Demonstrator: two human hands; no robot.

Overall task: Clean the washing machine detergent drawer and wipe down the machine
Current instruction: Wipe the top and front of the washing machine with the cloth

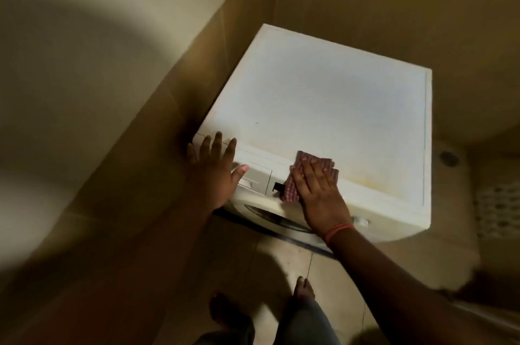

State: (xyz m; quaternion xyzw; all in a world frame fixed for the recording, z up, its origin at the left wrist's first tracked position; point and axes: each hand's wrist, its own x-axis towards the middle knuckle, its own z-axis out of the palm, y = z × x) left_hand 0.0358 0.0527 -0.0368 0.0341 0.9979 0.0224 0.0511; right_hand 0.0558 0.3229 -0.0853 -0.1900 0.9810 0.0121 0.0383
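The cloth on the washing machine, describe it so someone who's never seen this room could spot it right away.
Find the white washing machine standing in the tiled corner. At its front top edge, right of the detergent drawer, the right hand presses flat on the cloth, which drapes over the edge. It is a folded reddish-pink checked cloth, the only patterned, coloured thing on the white machine.

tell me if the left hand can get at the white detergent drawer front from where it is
Probably yes: the left hand lies flat on the front left corner of the white washing machine, its thumb already on the white detergent drawer front, nothing between.
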